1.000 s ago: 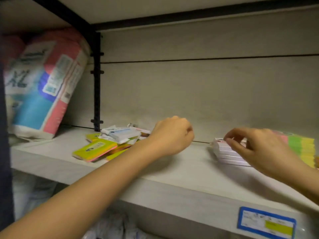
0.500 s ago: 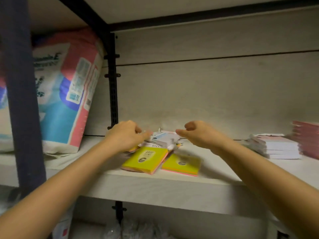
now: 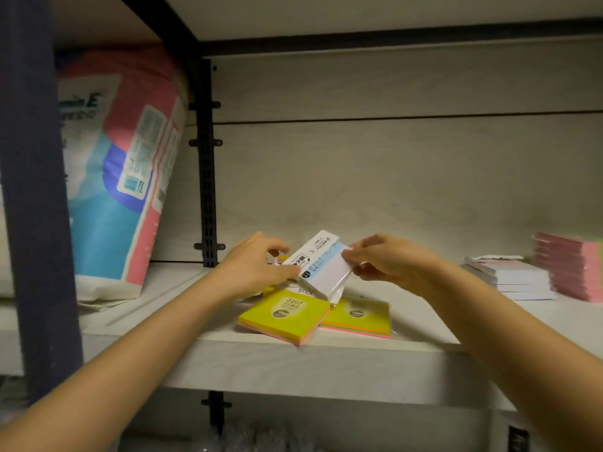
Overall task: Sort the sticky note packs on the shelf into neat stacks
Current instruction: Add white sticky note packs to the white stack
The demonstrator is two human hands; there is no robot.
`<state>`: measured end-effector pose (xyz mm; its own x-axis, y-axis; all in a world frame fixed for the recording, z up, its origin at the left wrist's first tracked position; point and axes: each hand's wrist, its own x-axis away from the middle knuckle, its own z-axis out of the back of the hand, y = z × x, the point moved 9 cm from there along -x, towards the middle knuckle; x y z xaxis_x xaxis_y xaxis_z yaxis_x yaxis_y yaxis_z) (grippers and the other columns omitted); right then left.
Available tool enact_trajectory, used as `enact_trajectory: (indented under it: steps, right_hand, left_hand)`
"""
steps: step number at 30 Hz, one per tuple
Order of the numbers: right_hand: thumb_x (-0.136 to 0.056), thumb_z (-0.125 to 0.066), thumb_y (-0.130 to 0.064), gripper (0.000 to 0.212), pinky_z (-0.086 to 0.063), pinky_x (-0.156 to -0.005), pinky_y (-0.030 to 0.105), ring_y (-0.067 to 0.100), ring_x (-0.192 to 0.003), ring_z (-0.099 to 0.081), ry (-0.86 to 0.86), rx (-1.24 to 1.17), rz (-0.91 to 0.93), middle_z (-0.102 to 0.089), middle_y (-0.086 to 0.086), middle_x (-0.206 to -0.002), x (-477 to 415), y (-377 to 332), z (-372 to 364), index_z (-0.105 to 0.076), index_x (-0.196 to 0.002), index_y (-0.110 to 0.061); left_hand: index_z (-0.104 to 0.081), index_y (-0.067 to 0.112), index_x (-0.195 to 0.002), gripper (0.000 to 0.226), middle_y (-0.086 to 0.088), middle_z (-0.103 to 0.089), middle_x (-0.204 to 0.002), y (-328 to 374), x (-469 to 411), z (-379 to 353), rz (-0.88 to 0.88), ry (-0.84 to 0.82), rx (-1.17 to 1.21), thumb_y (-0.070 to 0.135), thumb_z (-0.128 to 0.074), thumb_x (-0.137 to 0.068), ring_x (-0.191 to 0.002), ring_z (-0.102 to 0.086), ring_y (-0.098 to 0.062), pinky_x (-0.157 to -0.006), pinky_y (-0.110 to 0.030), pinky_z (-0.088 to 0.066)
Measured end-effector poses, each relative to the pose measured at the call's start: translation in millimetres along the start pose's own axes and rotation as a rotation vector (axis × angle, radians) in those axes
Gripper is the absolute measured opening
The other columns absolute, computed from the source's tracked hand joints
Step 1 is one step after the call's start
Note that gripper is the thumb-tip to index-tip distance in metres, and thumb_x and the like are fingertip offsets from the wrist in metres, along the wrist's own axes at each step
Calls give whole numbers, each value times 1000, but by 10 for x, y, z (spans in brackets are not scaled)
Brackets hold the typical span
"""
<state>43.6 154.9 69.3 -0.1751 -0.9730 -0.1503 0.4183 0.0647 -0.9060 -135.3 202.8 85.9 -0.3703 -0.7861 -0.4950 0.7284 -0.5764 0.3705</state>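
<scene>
A white and pale blue sticky note pack (image 3: 321,265) is held tilted above the shelf (image 3: 326,357). My left hand (image 3: 254,265) pinches its left end, and my right hand (image 3: 381,264) pinches its right edge. Below it lie two yellow-green packs with pink layers, one (image 3: 284,316) at the front and one (image 3: 359,318) to its right. More small packs sit half hidden behind my left hand. A neat stack of white packs (image 3: 512,278) and a stack of pink packs (image 3: 571,265) stand at the right.
A large pink, blue and white bag (image 3: 120,177) leans at the left of the shelf. A black slotted upright (image 3: 208,164) runs down the back wall. A dark post (image 3: 32,190) stands at the front left. Another shelf board is overhead.
Both hands have closed on the white and blue pack and lifted it off the loose pile, tilting it. The view has come closer to the pile.
</scene>
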Motion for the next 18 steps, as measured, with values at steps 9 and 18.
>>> enact_trajectory:
  steps: [9,18]
  right_hand:
    - [-94,-50,-6,8,-57,-74,22,2,-39,-55,63,-495,132,-61,-4,-50,317,33,140,-54,-98,-1]
    - [-92,-53,-2,15,-54,-54,15,15,-56,-54,257,-596,225,-59,3,-75,560,132,504,-45,-103,-8]
  left_hand:
    - [-71,27,-82,11,8,-74,-80,368,214,85,-31,95,428,35,-74,-74,-75,-70,-10,-65,-21,-52]
    - [-75,18,-87,11,1,-76,-84,765,207,-85,-71,103,493,19,-74,-76,-64,-67,4,-64,-9,-51]
